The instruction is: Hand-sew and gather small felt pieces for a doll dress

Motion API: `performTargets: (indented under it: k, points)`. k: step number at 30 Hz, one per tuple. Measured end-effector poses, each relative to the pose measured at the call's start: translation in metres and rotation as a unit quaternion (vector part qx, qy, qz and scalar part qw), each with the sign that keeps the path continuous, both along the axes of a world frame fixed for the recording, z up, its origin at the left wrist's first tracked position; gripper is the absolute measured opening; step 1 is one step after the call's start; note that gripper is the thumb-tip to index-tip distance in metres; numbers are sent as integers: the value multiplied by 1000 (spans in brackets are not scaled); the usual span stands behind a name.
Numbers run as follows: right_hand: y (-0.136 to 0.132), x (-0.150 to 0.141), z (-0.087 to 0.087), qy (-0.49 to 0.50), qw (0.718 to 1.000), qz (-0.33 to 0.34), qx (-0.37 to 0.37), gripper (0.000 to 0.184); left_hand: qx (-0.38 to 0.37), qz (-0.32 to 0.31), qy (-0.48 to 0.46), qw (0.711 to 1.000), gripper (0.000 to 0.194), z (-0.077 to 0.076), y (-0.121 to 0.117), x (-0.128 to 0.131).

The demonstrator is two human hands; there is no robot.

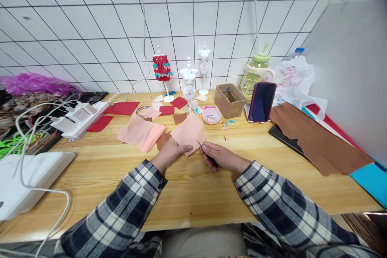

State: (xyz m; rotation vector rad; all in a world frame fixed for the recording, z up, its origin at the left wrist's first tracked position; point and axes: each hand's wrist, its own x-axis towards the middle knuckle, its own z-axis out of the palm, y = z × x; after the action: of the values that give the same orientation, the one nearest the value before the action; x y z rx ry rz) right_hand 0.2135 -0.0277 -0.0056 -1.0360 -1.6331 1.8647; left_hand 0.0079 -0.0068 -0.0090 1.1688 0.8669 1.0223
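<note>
Plaid sleeves (117,205) cropped; dark tool (213,162) (partly hidden) by peach fabric (189,131).

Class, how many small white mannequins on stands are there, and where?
3: red-dressed white mannequin at left; nearer plain white mannequin in the middle; farther plain white mannequin at right. No others show.

held cloth (190,131): peach | scissors (213,160): black | sleeves (117,205): navy-white plaid | bowl (211,122): pink | wall tiles (181,20): white, dark-lined
</note>
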Motion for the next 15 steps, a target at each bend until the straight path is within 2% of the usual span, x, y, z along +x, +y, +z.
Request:
performTargets:
  k: [5,10,15]
  points:
    - [0,0,0,-2,1000,0,11,40,6,1,5,1000,78,1,1,0]
    - [0,0,1,6,1000,3,-8,40,3,-6,12,1000,74,2,0,1]
    - [-1,1,3,7,1000,3,-18,42,6,-7,-27,1000,78,2,1,0]
